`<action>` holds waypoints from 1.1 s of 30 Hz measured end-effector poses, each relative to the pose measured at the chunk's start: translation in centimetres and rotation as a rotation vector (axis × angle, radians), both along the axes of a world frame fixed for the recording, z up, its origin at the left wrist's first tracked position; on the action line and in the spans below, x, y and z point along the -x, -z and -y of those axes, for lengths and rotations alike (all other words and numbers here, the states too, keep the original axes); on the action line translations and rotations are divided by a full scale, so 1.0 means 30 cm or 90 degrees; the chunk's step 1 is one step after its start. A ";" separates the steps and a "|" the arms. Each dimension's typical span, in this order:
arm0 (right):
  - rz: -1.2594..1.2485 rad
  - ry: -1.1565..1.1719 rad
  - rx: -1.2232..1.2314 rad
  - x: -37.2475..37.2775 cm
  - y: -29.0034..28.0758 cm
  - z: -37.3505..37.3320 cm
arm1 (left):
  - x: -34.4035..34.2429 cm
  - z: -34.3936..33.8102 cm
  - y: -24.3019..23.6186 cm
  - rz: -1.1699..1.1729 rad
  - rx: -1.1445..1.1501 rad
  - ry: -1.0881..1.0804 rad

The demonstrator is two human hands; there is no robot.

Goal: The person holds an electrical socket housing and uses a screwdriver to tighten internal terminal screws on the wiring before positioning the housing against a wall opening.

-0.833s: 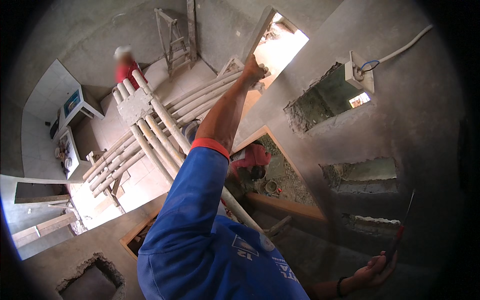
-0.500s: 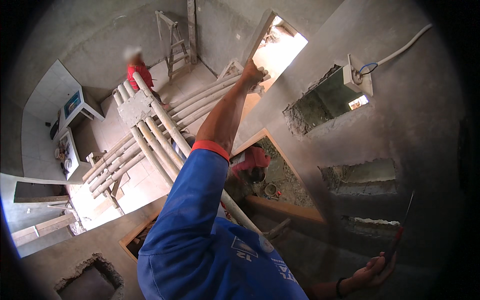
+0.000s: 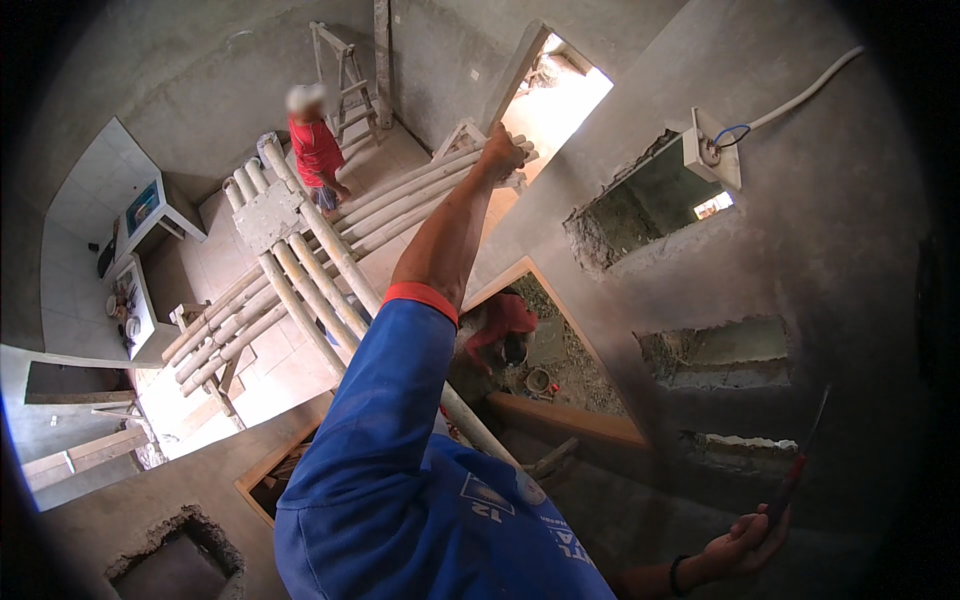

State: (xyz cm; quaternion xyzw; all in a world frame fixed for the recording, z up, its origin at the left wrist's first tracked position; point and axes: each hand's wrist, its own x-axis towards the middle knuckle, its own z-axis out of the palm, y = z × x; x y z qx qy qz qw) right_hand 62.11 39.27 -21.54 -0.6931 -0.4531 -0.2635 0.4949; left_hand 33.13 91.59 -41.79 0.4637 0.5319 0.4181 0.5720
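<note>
My left hand (image 3: 502,155), at the end of an outstretched arm in a blue sleeve, has its fingers curled in. It overlaps the far ends of a row of long pale poles (image 3: 415,192), and what it holds, if anything, is hidden. Low on the right, my right hand (image 3: 748,540) is closed around a screwdriver (image 3: 799,467) with a red and dark handle, its thin shaft pointing up. A dark band circles that wrist. Above the screwdriver, apart from it, a white electrical box (image 3: 713,150) with a blue wire sits on the grey wall.
Rough openings (image 3: 715,352) break the wall on the right. A person in red (image 3: 316,150) stands beyond the pole platform; another person (image 3: 505,325) bends below, inside a wood-framed opening (image 3: 570,420). A wooden ladder (image 3: 350,85) leans at the back. A white counter (image 3: 140,310) stands left.
The standing person in red has moved right and shows more fully beside the poles. The person below has shifted slightly. My hands hold nearly the same positions.
</note>
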 end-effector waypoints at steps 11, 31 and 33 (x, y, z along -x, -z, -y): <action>0.024 -0.021 -0.031 0.011 -0.003 -0.012 | 0.012 -0.036 0.034 -0.002 -0.049 -0.017; -0.059 -0.038 -0.115 0.022 0.026 -0.057 | -0.352 0.296 -0.309 0.164 -0.296 0.237; -0.058 -0.042 -0.119 0.016 0.031 -0.046 | -0.369 0.299 -0.344 0.168 -0.294 0.230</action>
